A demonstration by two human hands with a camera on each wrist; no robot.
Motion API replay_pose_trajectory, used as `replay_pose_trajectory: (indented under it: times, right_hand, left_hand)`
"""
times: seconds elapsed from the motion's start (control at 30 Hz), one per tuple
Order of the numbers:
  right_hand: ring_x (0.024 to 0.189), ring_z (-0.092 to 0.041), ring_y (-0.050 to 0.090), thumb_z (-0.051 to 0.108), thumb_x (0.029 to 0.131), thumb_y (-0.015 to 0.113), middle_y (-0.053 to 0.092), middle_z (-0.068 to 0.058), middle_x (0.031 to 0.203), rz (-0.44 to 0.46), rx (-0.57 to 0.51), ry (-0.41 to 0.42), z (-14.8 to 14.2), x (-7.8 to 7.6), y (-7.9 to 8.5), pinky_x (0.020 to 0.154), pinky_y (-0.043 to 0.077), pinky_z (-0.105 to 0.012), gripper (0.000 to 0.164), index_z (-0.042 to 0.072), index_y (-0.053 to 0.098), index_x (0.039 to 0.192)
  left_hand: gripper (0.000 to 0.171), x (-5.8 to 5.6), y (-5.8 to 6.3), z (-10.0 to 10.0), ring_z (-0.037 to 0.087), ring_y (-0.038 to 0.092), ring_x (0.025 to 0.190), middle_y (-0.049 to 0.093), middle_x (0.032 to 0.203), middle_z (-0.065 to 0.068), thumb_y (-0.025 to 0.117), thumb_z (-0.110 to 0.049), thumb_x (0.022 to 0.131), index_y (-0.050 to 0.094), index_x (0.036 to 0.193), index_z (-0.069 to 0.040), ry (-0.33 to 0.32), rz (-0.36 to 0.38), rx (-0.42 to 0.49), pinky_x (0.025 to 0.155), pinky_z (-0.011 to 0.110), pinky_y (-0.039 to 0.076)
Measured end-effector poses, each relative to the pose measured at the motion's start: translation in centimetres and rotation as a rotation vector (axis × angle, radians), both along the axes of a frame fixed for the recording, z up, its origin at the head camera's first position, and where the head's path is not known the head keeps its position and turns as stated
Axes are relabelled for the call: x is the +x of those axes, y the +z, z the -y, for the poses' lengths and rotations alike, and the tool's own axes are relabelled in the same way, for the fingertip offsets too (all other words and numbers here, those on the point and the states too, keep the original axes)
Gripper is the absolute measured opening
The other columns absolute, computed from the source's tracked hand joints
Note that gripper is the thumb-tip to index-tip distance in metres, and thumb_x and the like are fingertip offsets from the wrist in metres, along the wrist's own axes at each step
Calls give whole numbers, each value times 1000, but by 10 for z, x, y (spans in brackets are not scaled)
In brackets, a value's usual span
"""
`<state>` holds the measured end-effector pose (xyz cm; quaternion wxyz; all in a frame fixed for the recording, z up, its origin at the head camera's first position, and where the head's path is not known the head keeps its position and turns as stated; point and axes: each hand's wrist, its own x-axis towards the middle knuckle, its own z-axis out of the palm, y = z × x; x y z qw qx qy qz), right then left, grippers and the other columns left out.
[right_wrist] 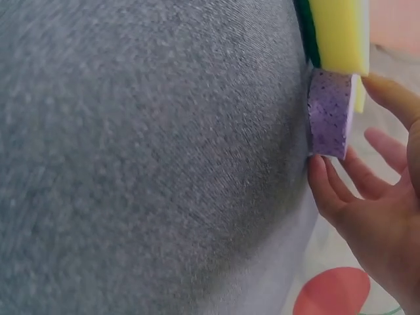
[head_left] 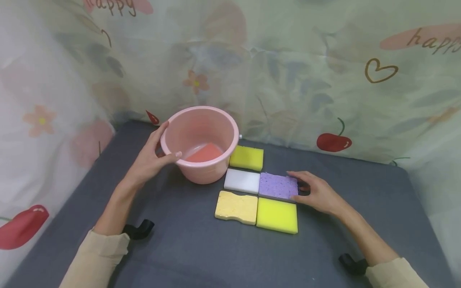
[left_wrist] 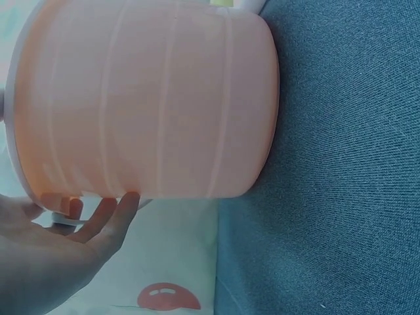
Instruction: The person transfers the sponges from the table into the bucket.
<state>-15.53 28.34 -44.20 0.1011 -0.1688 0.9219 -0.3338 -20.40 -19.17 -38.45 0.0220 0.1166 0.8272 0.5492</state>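
At the left, a pink plastic bucket [head_left: 207,174] stands upright with a red sponge [head_left: 206,153] lying inside it. My left hand [head_left: 147,162] grips its rim, the thumb over the near edge and the fingers spread along the outer wall, as the left wrist view also shows. My right hand [head_left: 318,193] is at the right end of a flat purple sponge [head_left: 277,185], thumb by the near corner and a finger by the far one. In the right wrist view, those fingertips [right_wrist: 316,164] are right at the sponge's end.
Left of the purple sponge lies a white sponge [head_left: 242,181]. Behind is a yellow-green sponge [head_left: 247,158], partly hidden by the bucket. A pale yellow notched sponge [head_left: 236,207] and a bright yellow sponge [head_left: 277,215] lie nearer. A patterned curtain [head_left: 273,80] rises behind the dark table [head_left: 201,256].
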Motion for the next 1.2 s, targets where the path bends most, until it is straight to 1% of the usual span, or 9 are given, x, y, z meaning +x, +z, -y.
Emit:
replay_pose_trajectory:
  times: [0.2,0.4,0.57,0.63,0.73,0.87,1.07,1.2]
  right_hand:
    - [115,-30,54,26,81,83,55,-16,136,-36,66,15,3,-1,-4,98,48,-51,77,8,48,147]
    - [121,-34,49,38,79,84,54,-16,137,-46,131,5,10,-5,-9,100,43,-56,81,10,49,147]
    - [119,-32,47,40,77,84,54,-14,138,-55,159,14,14,-8,-11,97,45,-53,82,11,50,146]
    - [118,-31,46,42,77,84,54,-14,137,-67,171,25,15,-9,-12,95,45,-51,83,10,50,146]
    - [117,-30,47,44,76,84,55,-13,136,-76,182,35,15,-10,-12,95,45,-50,82,10,52,145]
    - [115,-29,51,43,77,84,58,-11,131,-69,190,47,15,-14,-8,96,45,-51,78,11,55,142]
    - [114,-30,53,36,76,85,59,-13,128,-74,220,62,18,-18,12,98,46,-53,75,9,56,140]
    - [116,-33,52,33,76,86,58,-14,130,-87,240,56,19,-18,28,98,45,-55,75,9,56,140]
  left_hand:
    - [95,-2,1,-1,25,32,139,17,161,5,76,-25,87,15,160,-29,-2,-2,-5,103,36,43]
    - [95,-2,1,0,25,33,138,18,161,4,77,-24,87,16,160,-31,1,-2,6,99,27,44]
    - [95,-1,0,0,25,33,137,18,161,5,77,-22,87,16,160,-29,-4,-9,17,95,21,45]
    - [95,-1,-1,0,25,33,138,18,161,5,76,-22,87,16,160,-29,-4,-7,23,94,20,45]
    - [95,0,-1,1,26,32,139,16,161,5,76,-22,88,15,160,-30,-5,-4,19,96,23,45]
    - [95,0,-1,1,25,31,140,16,162,4,76,-22,88,14,160,-31,-4,-2,17,102,31,43]
    - [96,0,-1,0,25,30,140,16,162,3,76,-22,88,14,160,-31,2,1,16,106,42,41]
    - [96,0,-2,0,25,31,140,16,162,2,76,-22,87,14,160,-30,4,0,15,107,46,40]
